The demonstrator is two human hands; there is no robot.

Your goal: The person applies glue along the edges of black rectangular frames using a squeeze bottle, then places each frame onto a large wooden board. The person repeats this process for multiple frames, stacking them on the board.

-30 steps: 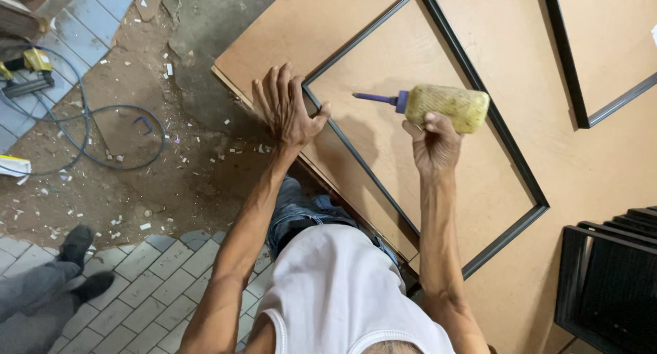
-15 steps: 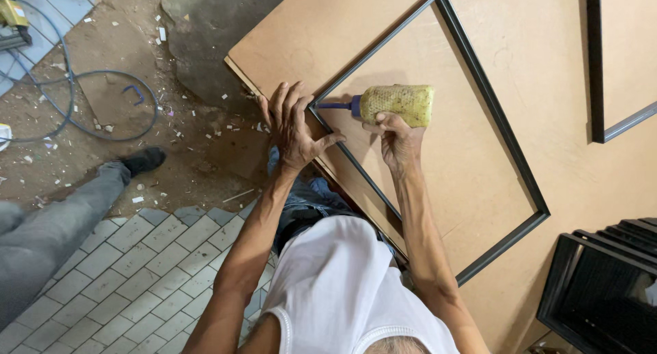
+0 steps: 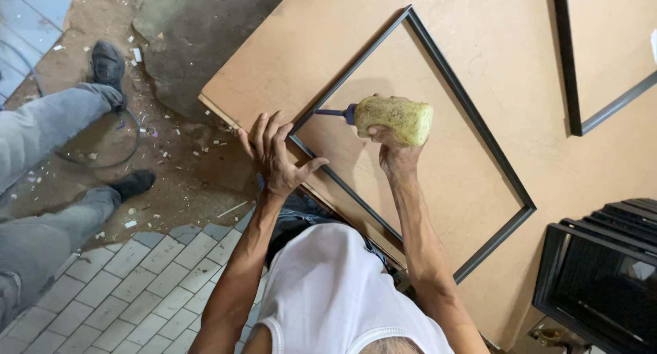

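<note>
The right hand [image 3: 391, 143] was clamped around a yellowish squeeze bottle [image 3: 393, 119] with a blue nozzle, held on its side over the brown board [image 3: 328, 49], its tip pointing at the left corner of the black rectangular frame [image 3: 472, 114] lying on that board. The left hand [image 3: 274, 155] lay flat with fingers spread apart on the board, just outside the same corner, thumb touching the frame's edge. Another black frame [image 3: 571, 87] lay further right on the board, well apart. A stack of black frames [image 3: 602, 272] stood beside the board's lower right. Left of the board, another person's grey-trousered legs [image 3: 48, 183] stood on the littered floor [image 3: 171, 46].
</note>
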